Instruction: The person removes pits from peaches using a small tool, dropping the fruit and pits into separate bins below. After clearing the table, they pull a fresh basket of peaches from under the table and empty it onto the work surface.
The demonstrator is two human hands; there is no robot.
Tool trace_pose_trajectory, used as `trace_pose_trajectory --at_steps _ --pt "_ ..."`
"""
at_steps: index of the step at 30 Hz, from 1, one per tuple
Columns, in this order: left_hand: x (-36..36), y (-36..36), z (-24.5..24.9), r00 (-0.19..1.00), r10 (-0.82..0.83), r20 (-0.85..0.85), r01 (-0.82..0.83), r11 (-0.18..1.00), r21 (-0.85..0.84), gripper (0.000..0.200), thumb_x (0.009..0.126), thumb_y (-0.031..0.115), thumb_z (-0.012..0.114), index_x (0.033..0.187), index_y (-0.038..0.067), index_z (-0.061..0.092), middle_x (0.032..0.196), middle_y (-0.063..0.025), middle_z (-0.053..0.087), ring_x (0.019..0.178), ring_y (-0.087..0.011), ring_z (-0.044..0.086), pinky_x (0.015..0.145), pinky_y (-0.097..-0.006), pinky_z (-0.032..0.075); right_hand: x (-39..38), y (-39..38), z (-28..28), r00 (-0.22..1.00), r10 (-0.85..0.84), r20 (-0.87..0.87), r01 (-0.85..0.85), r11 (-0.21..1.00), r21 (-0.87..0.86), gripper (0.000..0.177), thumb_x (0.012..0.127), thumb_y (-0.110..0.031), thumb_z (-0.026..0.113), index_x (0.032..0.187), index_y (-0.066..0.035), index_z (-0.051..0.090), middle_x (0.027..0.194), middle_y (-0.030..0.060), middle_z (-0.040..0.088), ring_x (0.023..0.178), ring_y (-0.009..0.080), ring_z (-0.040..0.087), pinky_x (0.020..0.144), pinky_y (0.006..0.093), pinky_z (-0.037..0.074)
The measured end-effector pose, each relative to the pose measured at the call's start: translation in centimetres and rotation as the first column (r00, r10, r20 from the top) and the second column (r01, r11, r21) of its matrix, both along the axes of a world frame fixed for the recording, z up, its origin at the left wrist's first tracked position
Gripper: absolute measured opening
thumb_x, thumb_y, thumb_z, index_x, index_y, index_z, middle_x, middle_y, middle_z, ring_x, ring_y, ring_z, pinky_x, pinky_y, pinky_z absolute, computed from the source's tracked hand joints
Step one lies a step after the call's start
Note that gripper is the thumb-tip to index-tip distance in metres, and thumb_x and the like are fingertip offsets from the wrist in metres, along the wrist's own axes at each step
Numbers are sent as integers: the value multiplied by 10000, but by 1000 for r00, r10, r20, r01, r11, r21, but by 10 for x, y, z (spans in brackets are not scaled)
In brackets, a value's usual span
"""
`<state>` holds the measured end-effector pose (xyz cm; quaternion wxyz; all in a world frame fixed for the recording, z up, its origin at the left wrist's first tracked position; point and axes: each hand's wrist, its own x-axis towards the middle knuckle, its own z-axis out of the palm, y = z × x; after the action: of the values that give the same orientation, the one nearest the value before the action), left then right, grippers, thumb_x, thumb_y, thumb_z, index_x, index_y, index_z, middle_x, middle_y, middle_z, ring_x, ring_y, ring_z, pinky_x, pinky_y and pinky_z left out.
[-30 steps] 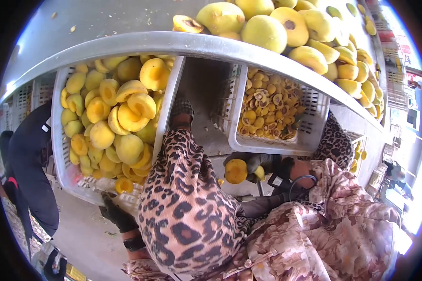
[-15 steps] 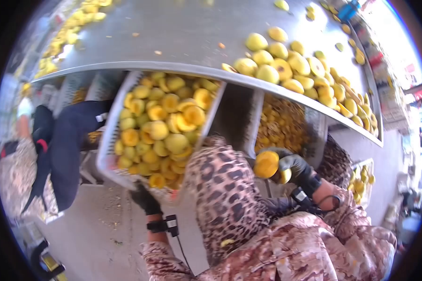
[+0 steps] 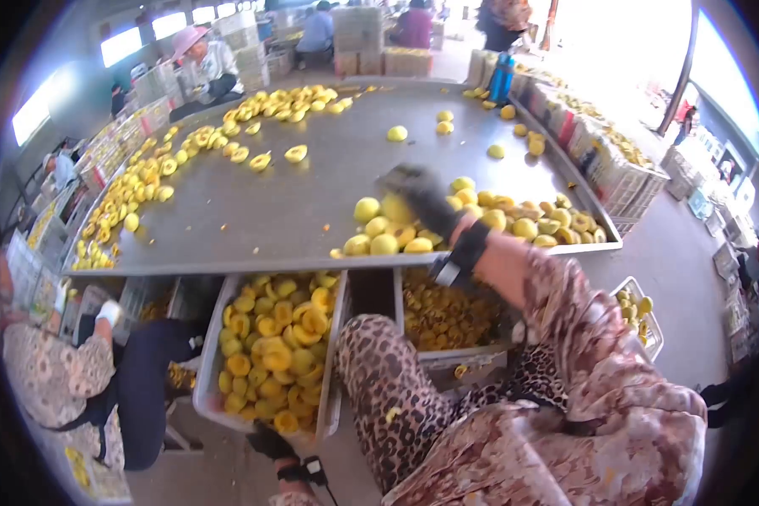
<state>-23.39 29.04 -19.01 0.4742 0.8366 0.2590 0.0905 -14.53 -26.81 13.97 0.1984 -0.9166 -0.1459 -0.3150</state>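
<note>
My right hand (image 3: 417, 196), in a dark glove and smeared by motion, is over the near right part of the metal table (image 3: 253, 207). Yellow fruit shows just under its fingers, beside a pile of whole and halved fruit (image 3: 524, 228). Whether it grips a piece is unclear. My left hand (image 3: 270, 440), also dark-gloved, is low at the near edge of a white crate (image 3: 209, 371) full of yellow fruit halves (image 3: 274, 354); its fingers are mostly hidden by the crate. Right of my knee stands another crate holding small brownish-yellow pieces (image 3: 447, 314).
A co-worker (image 3: 59, 363) sits at the left, another in a pink hat (image 3: 207, 63) beyond the table. Fruit halves (image 3: 135, 185) line the table's left side. A blue bottle (image 3: 501, 78) stands at the far right corner. Stacked crates (image 3: 616, 173) flank the right edge; a smaller crate (image 3: 649, 325) is on the floor.
My right hand has moved from above my lap, where it held yellow fruit, up and forward over the table. The view has tilted up. My left hand remains by the crate's near edge.
</note>
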Motion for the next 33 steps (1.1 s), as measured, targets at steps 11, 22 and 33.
trace_pose_trajectory --at_steps 11,22,33 --pt "21 -83 101 770 -601 215 379 702 603 754 960 452 634 1516 4 391 1557 -274 375 1442 -456 330 1219 -529 206 -169 -88 -25 816 -525 -240 548 836 35 364 930 -259 688 1194 -11 653 1166 162 698 1001 268 675 864 395 527" --pt "262 -178 76 563 -724 -398 748 240 619 693 892 484 661 1510 247 454 1631 -93 293 1444 -500 276 1106 -682 272 -363 -177 -102 469 -881 -57 789 447 -422 453 894 -173 693 1312 -39 578 1360 200 593 1253 408 556 1061 466 451" --pt "121 -59 100 408 -879 -247 685 116 719 654 824 435 761 1353 90 589 1460 -169 505 1249 -397 533 1056 -585 383 -611 -144 -215 -172 -806 -567 932 52 -357 527 874 -420 716 1246 -60 619 1264 235 637 1182 437 589 992 475 467"
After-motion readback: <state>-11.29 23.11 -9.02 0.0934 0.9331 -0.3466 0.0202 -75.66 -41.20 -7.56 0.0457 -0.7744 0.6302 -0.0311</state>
